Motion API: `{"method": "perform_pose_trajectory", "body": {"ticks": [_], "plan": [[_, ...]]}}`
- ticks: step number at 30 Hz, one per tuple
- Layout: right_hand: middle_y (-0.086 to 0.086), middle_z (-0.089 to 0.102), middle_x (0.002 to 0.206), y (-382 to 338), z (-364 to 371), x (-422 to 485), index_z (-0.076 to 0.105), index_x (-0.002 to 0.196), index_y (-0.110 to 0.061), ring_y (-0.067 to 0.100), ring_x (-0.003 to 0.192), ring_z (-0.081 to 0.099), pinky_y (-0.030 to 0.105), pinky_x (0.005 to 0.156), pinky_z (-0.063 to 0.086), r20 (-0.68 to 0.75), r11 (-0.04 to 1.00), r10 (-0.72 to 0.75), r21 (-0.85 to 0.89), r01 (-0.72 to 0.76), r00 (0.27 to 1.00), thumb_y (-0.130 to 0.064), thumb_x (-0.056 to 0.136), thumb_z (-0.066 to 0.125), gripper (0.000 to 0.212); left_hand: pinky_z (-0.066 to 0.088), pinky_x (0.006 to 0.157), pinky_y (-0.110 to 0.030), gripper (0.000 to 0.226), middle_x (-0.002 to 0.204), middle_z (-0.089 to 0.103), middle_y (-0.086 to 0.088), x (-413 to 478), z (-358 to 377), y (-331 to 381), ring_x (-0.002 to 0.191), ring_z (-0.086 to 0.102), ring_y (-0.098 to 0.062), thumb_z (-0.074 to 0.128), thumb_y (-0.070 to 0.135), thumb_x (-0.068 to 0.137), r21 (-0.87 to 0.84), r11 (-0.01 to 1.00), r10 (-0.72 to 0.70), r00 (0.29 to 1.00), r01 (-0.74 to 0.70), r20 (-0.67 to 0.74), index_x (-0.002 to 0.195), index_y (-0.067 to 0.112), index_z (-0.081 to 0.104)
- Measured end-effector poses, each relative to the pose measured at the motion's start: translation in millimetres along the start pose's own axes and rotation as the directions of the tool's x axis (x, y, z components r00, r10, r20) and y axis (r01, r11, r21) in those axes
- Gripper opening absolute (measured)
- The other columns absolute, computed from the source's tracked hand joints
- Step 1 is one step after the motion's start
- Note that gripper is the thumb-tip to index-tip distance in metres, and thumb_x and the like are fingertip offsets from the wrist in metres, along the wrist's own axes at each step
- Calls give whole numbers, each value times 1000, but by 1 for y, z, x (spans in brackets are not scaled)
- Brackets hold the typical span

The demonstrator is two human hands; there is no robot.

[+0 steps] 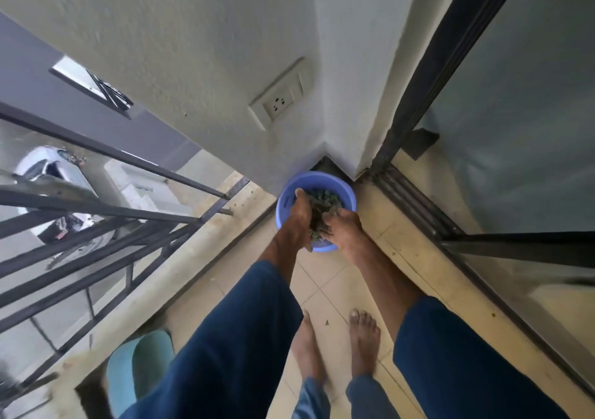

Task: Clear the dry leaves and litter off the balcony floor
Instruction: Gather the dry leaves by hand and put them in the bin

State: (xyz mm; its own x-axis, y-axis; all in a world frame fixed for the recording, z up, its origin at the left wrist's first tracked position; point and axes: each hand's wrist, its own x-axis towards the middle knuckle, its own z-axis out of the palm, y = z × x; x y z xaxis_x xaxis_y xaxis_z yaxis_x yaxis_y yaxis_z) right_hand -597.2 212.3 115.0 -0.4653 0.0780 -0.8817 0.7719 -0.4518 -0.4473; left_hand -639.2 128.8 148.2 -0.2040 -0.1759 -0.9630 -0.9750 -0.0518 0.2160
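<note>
1. Most of the dry leaves [323,204] in view sit as a dark, crumpled heap inside the blue basin [318,178]. One clump is caught between the two hands over the basin's near half.
2. They look very light, brittle and loose. I judge they will crumble and shed flakes rather than lift as one piece, so the sound hold is a cupped scoop from both sides and below, pressed gently, not a pinch.
3. The right hand [344,230] comes in over the basin's near-right rim, with its fingers curled into the clump and gripping it. The left hand [297,217] reaches over the near-left rim with its back to the camera. It lies against the clump, but I cannot tell whether its fingers close on the leaves.
4. The basin looks like thin plastic, light and easy to tip, so taking it by the rim would suit. It stands on the tiled floor [322,286], pushed into the wall corner.
5. Nearer the person than the basin, a small leaf scrap [326,322] lies on the tiles between the bare feet [363,341], not yet gathered.
6. Left of the basin runs the metal railing [161,171], and right of it the sliding-door track [415,206]. Well nearer and to its left sits a teal plastic tub [141,364].
</note>
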Motion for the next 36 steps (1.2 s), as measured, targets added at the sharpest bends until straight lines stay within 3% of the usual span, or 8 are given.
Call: {"method": "perform_pose_trajectory", "body": {"ticks": [4,8,13,20,24,29,32,36], "plan": [[18,53,121,2,-4,18,42,144,2,30,105,56,37,87,49,-3,996,87,17,-87,996,1,99,54,46,6,117,-72,94,167,24,-15,24,2,2,152,22,-45,23,87,90,24,1000,-1,992,4,-124,163,28,25],[38,59,98,5,-24,10,50,116,19,30,74,52,54,106,46,-97,991,131,41,-128,987,12,96,46,22,24,116,-60,88,162,35,-15,15,-7,-5,147,34,-40,26,81,95,9,998,62,996,-61,-71,160,22,32],[28,67,96,-2,-53,-38,59,109,9,26,70,66,26,58,60,-115,998,59,34,-55,992,7,96,53,15,40,96,-40,62,138,60,-5,-26,-21,-22,125,56,-27,34,61,106,78,953,294,955,-292,-24,146,18,53],[27,69,106,-20,-74,-154,62,114,6,35,93,69,34,74,57,-100,986,86,149,-71,991,3,98,52,19,51,90,-41,53,106,71,-17,-132,-42,-63,98,67,-34,34,43,111,586,630,519,838,-509,170,106,3,69],[24,74,103,-20,-97,-226,65,110,5,36,94,72,36,80,58,-129,976,73,214,-44,989,1,96,56,17,57,88,-46,35,83,73,-13,-189,-44,-85,87,70,-35,52,43,100,598,648,424,876,-471,231,79,20,67],[17,77,96,-11,-140,-330,69,114,2,28,86,76,32,74,59,-225,965,-44,242,100,973,-6,95,62,22,50,48,-25,21,71,65,-9,-273,-24,-106,62,64,-21,59,-1,99,519,737,258,890,-433,376,79,1,60],[17,77,92,6,-163,-398,69,113,6,30,82,74,30,68,60,-294,926,-119,311,212,948,-6,96,60,22,53,52,-32,19,78,68,-18,-304,-22,-125,66,67,-29,68,1,92,652,555,160,835,-517,527,74,5,61],[18,72,95,64,-180,-494,68,114,3,24,76,72,28,62,57,-393,852,-85,448,271,916,-9,98,56,23,55,69,-39,19,95,76,-17,-337,-9,-166,87,71,-38,68,24,80,718,-40,109,711,-695,695,87,8,77]]}}
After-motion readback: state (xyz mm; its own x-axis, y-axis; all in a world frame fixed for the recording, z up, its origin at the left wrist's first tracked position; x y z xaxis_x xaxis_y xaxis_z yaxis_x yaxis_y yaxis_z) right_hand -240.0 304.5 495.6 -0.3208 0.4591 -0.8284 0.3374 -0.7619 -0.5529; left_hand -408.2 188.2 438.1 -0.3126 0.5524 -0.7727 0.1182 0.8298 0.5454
